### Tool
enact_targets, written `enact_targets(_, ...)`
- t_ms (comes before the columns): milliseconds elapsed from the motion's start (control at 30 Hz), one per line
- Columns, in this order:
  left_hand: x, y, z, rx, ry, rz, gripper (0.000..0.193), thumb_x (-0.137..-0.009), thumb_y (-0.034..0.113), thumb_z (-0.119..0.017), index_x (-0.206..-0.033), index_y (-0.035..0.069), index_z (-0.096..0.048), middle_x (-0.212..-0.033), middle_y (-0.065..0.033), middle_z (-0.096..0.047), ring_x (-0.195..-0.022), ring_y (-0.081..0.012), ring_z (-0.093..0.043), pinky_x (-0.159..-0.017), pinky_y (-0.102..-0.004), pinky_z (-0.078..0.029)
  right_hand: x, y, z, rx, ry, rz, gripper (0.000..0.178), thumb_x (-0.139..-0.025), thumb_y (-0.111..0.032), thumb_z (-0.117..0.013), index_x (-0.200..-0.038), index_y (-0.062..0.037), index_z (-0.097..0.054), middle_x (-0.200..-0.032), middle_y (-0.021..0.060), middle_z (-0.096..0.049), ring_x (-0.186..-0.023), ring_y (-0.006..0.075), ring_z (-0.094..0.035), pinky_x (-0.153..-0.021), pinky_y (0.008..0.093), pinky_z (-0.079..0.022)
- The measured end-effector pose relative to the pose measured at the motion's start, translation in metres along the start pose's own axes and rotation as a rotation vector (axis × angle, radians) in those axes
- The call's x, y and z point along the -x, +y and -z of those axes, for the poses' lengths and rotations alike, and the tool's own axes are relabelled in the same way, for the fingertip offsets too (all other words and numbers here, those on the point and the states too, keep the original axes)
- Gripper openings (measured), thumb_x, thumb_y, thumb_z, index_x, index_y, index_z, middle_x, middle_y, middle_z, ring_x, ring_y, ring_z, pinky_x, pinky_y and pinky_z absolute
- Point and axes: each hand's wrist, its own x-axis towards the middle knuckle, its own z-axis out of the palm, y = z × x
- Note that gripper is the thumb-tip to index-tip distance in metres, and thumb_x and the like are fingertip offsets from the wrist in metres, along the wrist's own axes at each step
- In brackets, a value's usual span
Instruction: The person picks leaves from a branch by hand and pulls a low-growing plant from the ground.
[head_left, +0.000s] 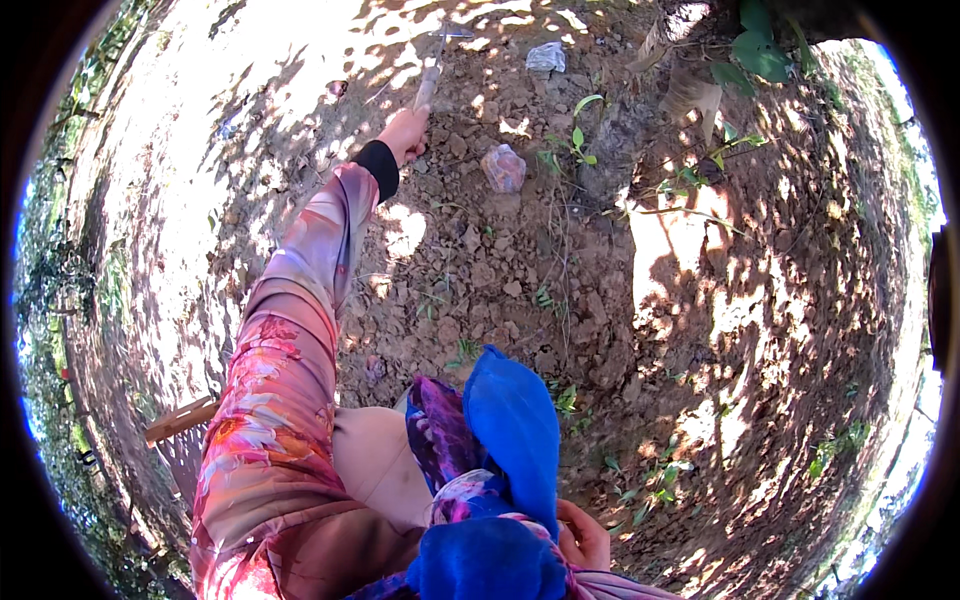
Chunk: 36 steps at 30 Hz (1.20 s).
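Note:
My left hand (405,135), reaching far forward in a patterned sleeve with a black cuff, is closed around the pale handle of a short hand tool (429,86). A thin metal neck runs from the handle toward a blade in bright light; its exact shape is hard to make out. Broken, dry soil lies below the hand. To the right of it rests a crumpled pinkish plastic wrapper (504,168). My right hand (585,535) is low near my body, partly covered by a blue and purple scarf (512,420); its fingers are mostly hidden.
A crumpled whitish wrapper (546,57) lies on the soil farther off. Small green seedlings (578,140) grow right of the middle, below a tree base (690,40) with broad leaves. A wooden bar (181,420) shows at the left beside my arm. Sun patches dapple the ground.

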Motion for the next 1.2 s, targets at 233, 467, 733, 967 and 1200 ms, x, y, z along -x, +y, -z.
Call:
enact_targets(233,0.202,-0.066,0.012,-0.015,-0.079,0.138,0.035,-0.097,0.044,-0.040,-0.097,0.009,-0.042,-0.062,-0.0009,-0.042,-0.041,-0.0080,-0.041,-0.033,-0.0235,-0.028,0.007,-0.014,-0.003,0.104,0.070,-0.008,0.030,-0.090,0.001,-0.050,-0.118,0.0034,-0.057,-0.097,0.0091,-0.066,-0.090,0.0121,-0.062,-0.078,0.0251,-0.048)
enact_targets(467,0.342,-0.121,-0.033,0.188,-0.006,0.226,0.028,-0.099,0.037,-0.042,-0.093,0.010,-0.042,-0.061,0.0007,-0.041,-0.041,-0.0075,-0.038,-0.035,-0.0238,-0.029,0.015,0.002,0.005,0.208,0.096,0.078,0.031,-0.088,0.000,-0.054,-0.118,0.0030,-0.057,-0.094,0.0087,-0.066,-0.081,0.0111,-0.062,-0.072,0.0246,-0.049)
enact_targets(733,0.333,-0.118,-0.046,0.164,0.063,-0.002,0.026,-0.099,0.033,-0.043,-0.091,0.009,-0.043,-0.061,0.0023,-0.042,-0.043,-0.0059,-0.038,-0.037,-0.0227,-0.031,0.027,0.020,0.013,0.232,0.108,0.130,0.032,-0.087,-0.002,-0.056,-0.119,0.0025,-0.057,-0.094,0.0088,-0.067,-0.080,0.0112,-0.061,-0.071,0.0252,-0.050)
enact_targets(967,0.304,-0.109,-0.035,0.190,0.111,-0.002,0.031,-0.099,0.038,-0.041,-0.086,0.010,-0.042,-0.060,0.0027,-0.040,-0.040,-0.0068,-0.037,-0.034,-0.0235,-0.029,0.033,0.026,0.015,0.216,0.112,0.105,0.032,-0.087,-0.003,-0.057,-0.119,0.0010,-0.058,-0.094,0.0079,-0.066,-0.078,0.0111,-0.060,-0.069,0.0249,-0.049)
enact_targets(1200,0.341,-0.134,-0.031,0.122,0.085,0.177,0.031,-0.098,0.038,-0.042,-0.088,0.009,-0.047,-0.058,0.0028,-0.040,-0.041,-0.0058,-0.038,-0.035,-0.0224,-0.030,0.035,0.026,0.018,0.199,0.112,0.126,0.032,-0.087,-0.002,-0.057,-0.119,0.0008,-0.057,-0.095,0.0081,-0.066,-0.078,0.0109,-0.060,-0.069,0.0246,-0.049)
